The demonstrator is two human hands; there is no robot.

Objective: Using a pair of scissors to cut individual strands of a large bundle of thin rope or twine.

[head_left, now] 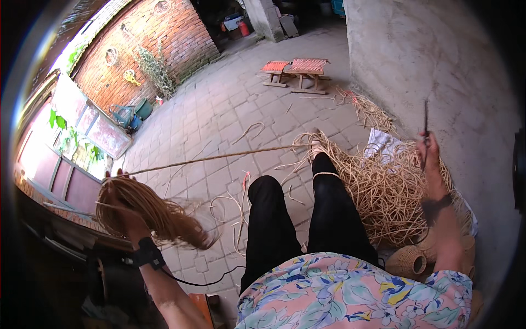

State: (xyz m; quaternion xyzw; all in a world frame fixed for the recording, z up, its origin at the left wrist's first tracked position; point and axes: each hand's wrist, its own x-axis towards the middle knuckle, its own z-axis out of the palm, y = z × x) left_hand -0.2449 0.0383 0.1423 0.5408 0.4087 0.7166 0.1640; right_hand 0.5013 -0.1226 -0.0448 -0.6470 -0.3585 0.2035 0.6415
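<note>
At the left, my left hand point(129, 220) is closed around a rounded brown bundle of fibre strands point(134, 194), whose loose ends hang blurred toward my knees. A straw cord point(219, 157) runs taut from beside this hand across to the loose cords near my foot. Out to the right, my right hand point(430, 151) is raised and closed on a thin dark pointed tool point(426, 118) that points upward; its exact kind is not clear. Below that hand lies a large tangled heap of straw cord point(383, 200), partly around my foot.
Small woven baskets point(408, 260) sit by my right hip. White cloth point(383, 143) lies on the heap. Two low stools with red woven seats point(309, 66) stand ahead on the paved floor point(219, 126). A grey wall point(438, 60) rises at right; a brick wall point(159, 38) stands far left.
</note>
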